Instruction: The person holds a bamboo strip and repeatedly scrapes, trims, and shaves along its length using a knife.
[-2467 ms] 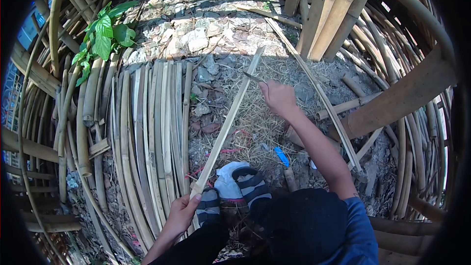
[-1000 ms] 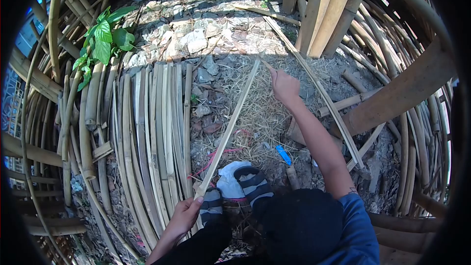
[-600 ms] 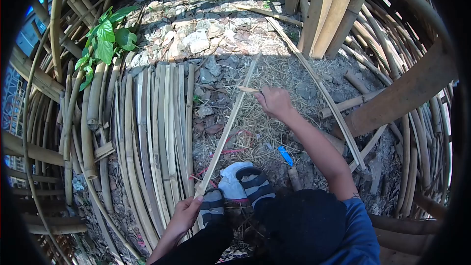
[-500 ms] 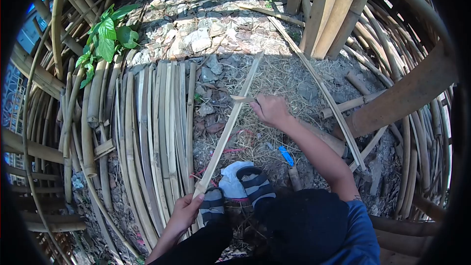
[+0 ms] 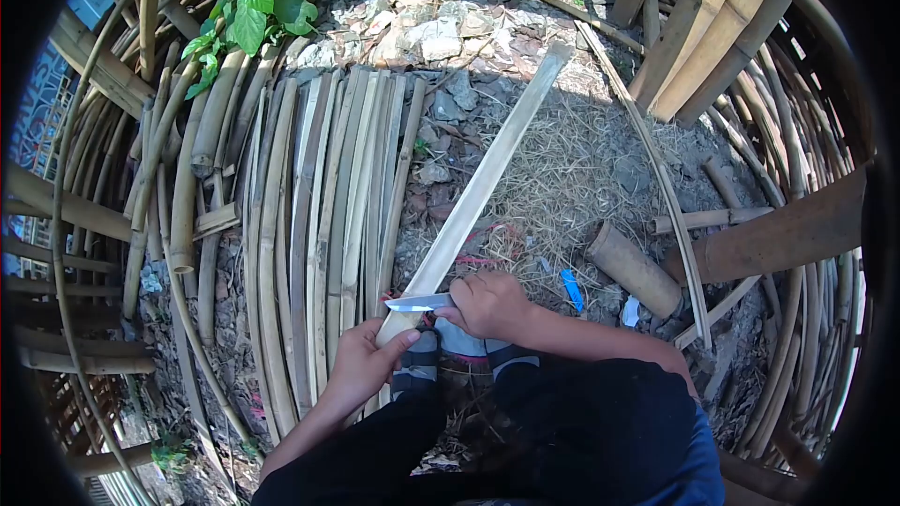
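A long, pale split bamboo strip (image 5: pixel 489 171) slants from my lap up toward the rocky ground. Its near end is gripped by my left hand (image 5: pixel 367 357), with the thumb laid over the strip. My right hand (image 5: pixel 489 304) is closed round a knife, whose handle is hidden in the fist. The knife's blade (image 5: pixel 419 303) points left and lies across the strip, just above my left thumb. Beneath the strip's lower end are my striped shoes (image 5: pixel 418 363).
A row of split bamboo strips (image 5: pixel 328 215) lies to the left. On the right are a short bamboo piece (image 5: pixel 635 269), a blue object (image 5: pixel 572 290) and a long thin strip (image 5: pixel 661 178). Bamboo poles (image 5: pixel 720 23) stand at the back right. A leafy plant (image 5: pixel 251 14) grows at the back left.
My right hand has drawn the knife down the strip, from its upper part to close by my left hand. The whole view has shifted, and the strip's broad pale face now shows.
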{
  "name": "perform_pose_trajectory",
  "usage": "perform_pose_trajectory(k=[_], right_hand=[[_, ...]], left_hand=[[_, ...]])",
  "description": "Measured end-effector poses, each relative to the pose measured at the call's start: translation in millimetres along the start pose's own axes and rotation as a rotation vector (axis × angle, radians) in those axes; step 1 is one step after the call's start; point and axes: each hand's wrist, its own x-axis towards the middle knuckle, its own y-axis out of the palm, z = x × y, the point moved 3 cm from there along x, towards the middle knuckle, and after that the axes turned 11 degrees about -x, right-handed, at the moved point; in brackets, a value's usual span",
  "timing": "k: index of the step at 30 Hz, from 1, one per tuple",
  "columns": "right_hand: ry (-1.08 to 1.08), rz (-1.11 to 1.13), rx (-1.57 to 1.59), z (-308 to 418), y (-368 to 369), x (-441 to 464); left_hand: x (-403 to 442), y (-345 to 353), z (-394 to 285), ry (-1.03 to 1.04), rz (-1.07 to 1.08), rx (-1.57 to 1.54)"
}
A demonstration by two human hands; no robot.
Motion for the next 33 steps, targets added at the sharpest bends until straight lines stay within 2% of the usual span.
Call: perform_pose_trajectory(k=[1,5,8,10,15,17,21,24,28,31,33], right_hand=[[-0.042,-0.043,-0.097,-0.5,-0.3,0.8],[-0.018,-0.047,-0.119,-3.1,4.7,-0.3],[0.108,-0.044,-0.158,-26.7,1.0,6.8],[0.335,0.036,-0.259,-56.9,0.3,11.0],[0.303,0.106,-0.177,-36.5,1.5,3.1],[0.147,0.018,-0.096,-13.9,-1.1,-1.0],[0.057,-0.044,-0.123,-24.9,7.1,-5.8],[0.177,-0.020,-0.143,-49.6,6.9,-4.3],[0.093,-0.057,-0.221,-70.1,6.1,-0.7],[0.198,-0.085,-0.199,-86.4,8.7,-1.5],[0.306,0.054,-0.242,-99.9,10.0,-4.2]], left_hand=[[-0.6,0.2,-1.0,-0.008,-0.022,0.021],[-1.8,-0.3,-1.6,-0.017,-0.033,0.028],[-2.4,-3.0,0.8,0.005,-0.050,0.036],[-5.0,-4.6,5.8,-0.037,-0.025,0.057],[-2.9,-2.8,7.8,-0.067,-0.021,0.031],[-2.4,-2.0,7.5,-0.067,-0.020,0.015],[-5.1,-2.1,5.7,-0.060,-0.018,0.064],[-4.4,-4.6,7.4,-0.038,-0.036,0.105],[-3.9,-4.7,5.5,-0.006,-0.055,0.154],[-4.6,-6.6,7.2,-0.005,-0.061,0.155],[-5.3,-5.7,8.1,-0.015,-0.067,0.142]])
